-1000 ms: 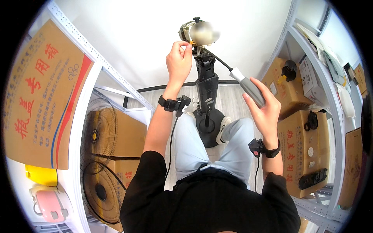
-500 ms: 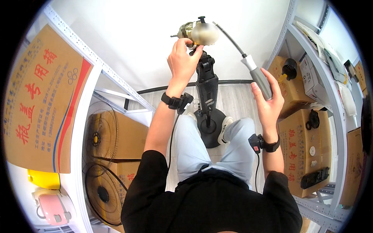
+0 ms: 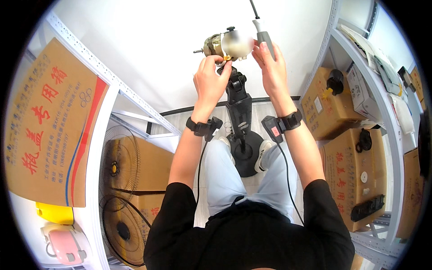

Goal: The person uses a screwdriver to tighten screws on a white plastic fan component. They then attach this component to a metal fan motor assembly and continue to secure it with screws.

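A metal fan motor (image 3: 213, 45) with a pale, blurred rounded end (image 3: 237, 44) sits atop the black fan stand (image 3: 238, 92), its thin shaft pointing left. My left hand (image 3: 210, 81) is closed at the motor's underside, thumb and forefinger pinching by a small orange-yellow bit (image 3: 227, 58); what exactly they grip is too small to tell. In my right hand (image 3: 273, 67) is a screwdriver with a grey handle (image 3: 265, 42), its dark shaft pointing up and running out of the picture. The right fingertips are close beside the motor's pale end.
Wire fan guards (image 3: 119, 168) lean by cardboard boxes (image 3: 141, 164) at the left. A large carton (image 3: 54, 126) stands on the left shelf. Boxes at the right hold black plastic parts (image 3: 367, 208). The stand's round base (image 3: 245, 155) is between my feet. Cables hang from both wrist straps.
My right hand has moved up and left to the motor, and the screwdriver now points upward instead of toward the motor. My left hand stays under the motor.
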`<state>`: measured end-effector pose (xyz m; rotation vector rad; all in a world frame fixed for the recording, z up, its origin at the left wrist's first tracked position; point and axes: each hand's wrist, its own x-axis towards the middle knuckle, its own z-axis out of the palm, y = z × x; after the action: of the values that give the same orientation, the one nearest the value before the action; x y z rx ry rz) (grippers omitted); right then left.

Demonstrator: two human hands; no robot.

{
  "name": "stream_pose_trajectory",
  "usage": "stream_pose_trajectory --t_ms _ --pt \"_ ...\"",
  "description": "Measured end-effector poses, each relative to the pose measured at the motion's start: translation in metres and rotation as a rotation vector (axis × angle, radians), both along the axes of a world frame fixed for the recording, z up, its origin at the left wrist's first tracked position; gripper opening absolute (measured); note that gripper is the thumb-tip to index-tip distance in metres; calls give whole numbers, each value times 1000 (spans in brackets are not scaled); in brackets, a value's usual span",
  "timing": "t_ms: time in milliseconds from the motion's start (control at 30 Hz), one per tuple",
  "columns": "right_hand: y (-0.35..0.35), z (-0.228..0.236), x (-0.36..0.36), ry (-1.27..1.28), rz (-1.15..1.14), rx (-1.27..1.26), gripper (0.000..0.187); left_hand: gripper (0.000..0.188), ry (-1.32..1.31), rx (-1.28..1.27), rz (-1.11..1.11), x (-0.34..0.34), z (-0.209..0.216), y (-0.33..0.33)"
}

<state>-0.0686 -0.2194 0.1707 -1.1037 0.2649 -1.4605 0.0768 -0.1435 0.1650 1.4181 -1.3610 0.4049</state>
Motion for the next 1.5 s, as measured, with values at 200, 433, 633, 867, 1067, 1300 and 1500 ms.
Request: stream_pose_trajectory --t_ms 200,433,633,867,1067,1300,1500 --pt "8 -2 9 -6 -2 -30 42 10 52 12 -65 2 1 6" --pt "14 -1 9 24 -53 -56 40 9 140 -29 -155 9 -6 -1" --pt "16 -3 13 71 -143 -100 40 9 287 6 -295 13 -10 -2" --pt "18 -7 20 76 -175 -118 41 11 134 29 -136 12 -5 -1" --pt "16 -7 22 106 -190 -125 42 33 182 -28 -266 21 6 -2" --pt "20 -6 22 159 -224 -157 42 79 -33 170 -382 45 28 -6" --pt "28 0 -1 284 -253 -196 41 71 -51 227 -359 53 31 -12"
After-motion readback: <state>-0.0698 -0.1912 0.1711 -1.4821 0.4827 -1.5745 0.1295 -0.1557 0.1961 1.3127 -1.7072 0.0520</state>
